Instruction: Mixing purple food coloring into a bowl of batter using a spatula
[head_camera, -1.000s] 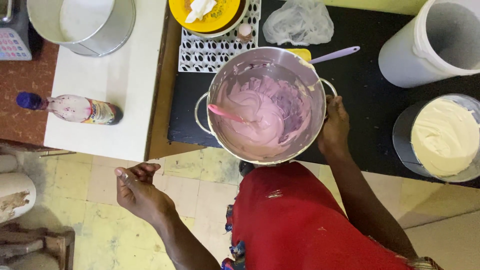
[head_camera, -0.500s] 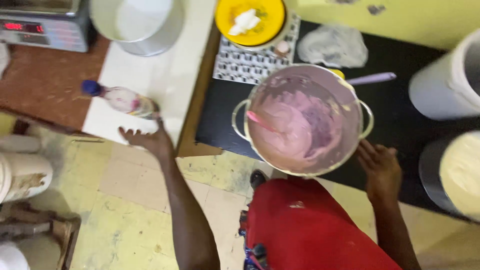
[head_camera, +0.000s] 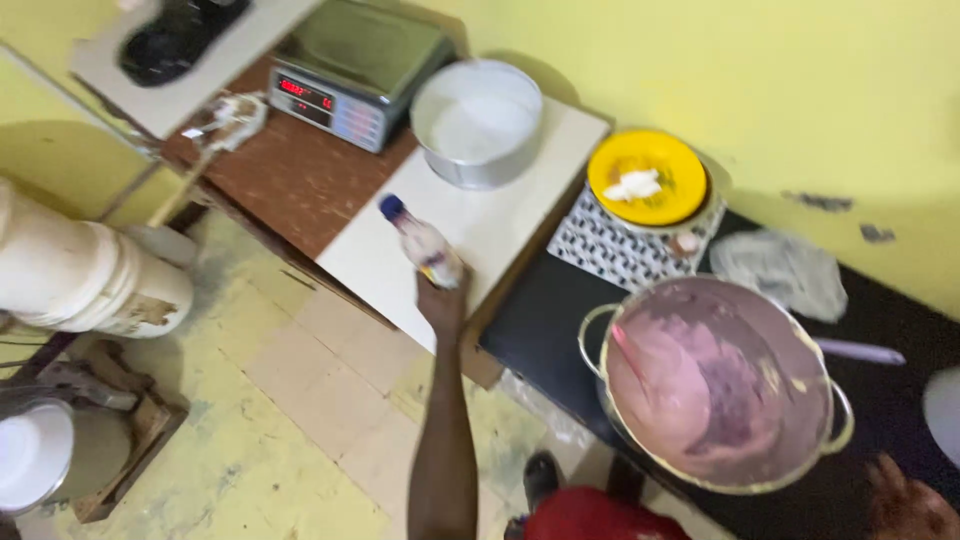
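The left hand (head_camera: 443, 298) is grasping the bottle (head_camera: 424, 243) left of the pot (head_camera: 722, 385); the right hand's (head_camera: 908, 503) grip is unclear.

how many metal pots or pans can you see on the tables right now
2. A round metal pan stands on the white board beside the scale. A big two-handled pot of pink batter sits on the black counter. Others may lie outside the frame at right.
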